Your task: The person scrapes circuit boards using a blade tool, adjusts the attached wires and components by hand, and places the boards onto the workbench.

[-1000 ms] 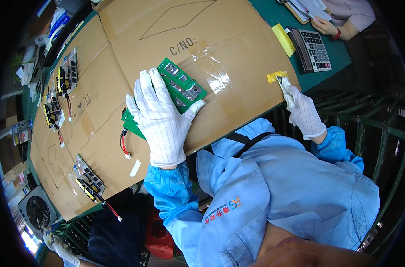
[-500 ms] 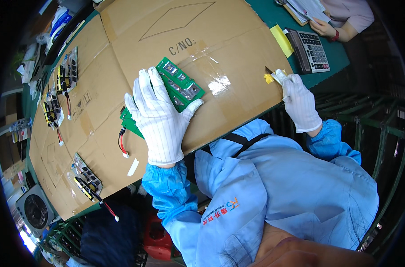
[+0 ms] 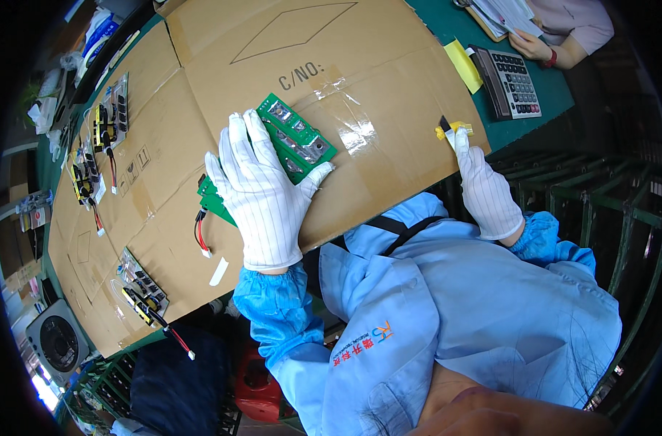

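White-gloved, my left hand (image 3: 262, 192) lies with its fingers stretched out over a green circuit board (image 3: 302, 147) with silvery solder pads. The hand covers much of the board; its lower left part shows beyond the fingers. At the right edge of the cardboard, my right hand (image 3: 485, 182), also gloved, is closed on a small knife (image 3: 447, 127) with a dark blade pointing away from me. Most of its handle is hidden by the fingers. Just beside the knife, a crumpled yellow scrap (image 3: 464, 129) lies on the cardboard.
Cardboard (image 3: 389, 65) covers the green table. Several circuit boards with black and yellow parts (image 3: 143, 291) lie at the left, wires trailing. A red-and-black wire (image 3: 200, 236) and white strip (image 3: 218, 272) lie near my left hand. A calculator (image 3: 516, 83) and another person's hand (image 3: 531, 47) are far right.
My right hand has shifted slightly left and down, and more of the knife and yellow scrap shows. My left hand stays on the board.
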Demonstrator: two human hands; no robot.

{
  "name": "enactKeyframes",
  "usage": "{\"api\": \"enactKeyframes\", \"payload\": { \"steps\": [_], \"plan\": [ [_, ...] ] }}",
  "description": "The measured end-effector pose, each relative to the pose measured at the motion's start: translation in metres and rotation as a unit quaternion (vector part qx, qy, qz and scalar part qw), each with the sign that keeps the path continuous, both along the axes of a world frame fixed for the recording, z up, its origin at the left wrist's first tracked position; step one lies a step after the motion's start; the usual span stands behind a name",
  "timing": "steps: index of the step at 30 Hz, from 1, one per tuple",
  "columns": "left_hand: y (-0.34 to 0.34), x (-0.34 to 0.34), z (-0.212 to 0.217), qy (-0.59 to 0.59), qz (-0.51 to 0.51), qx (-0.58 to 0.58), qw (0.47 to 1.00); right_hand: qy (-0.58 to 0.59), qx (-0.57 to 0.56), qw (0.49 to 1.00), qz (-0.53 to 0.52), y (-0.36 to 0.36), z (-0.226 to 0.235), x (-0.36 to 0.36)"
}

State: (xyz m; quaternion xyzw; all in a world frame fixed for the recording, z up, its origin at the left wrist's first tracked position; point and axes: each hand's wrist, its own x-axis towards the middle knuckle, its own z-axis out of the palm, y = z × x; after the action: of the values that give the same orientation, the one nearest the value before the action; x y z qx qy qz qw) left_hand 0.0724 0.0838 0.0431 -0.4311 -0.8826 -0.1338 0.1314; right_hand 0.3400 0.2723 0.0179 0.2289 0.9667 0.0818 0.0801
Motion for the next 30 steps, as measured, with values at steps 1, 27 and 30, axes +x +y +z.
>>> {"api": "enactKeyframes", "payload": {
  "steps": [1, 27, 30],
  "plan": [
    [0.000, 0.000, -0.002, -0.005, 0.005, 0.001, 1.000, -0.006, -0.009, 1.000, -0.010, -0.001, 0.001, 0.000],
    [0.101, 0.112, -0.062, -0.102, -0.318, -0.019, 0.942, -0.038, -0.040, 0.998, 0.012, -0.001, 0.005, 0.009],
    [0.103, 0.116, -0.060, -0.076, -0.319, -0.049, 0.943, -0.071, -0.025, 0.997, 0.018, -0.001, 0.008, 0.010]
  ]
}}
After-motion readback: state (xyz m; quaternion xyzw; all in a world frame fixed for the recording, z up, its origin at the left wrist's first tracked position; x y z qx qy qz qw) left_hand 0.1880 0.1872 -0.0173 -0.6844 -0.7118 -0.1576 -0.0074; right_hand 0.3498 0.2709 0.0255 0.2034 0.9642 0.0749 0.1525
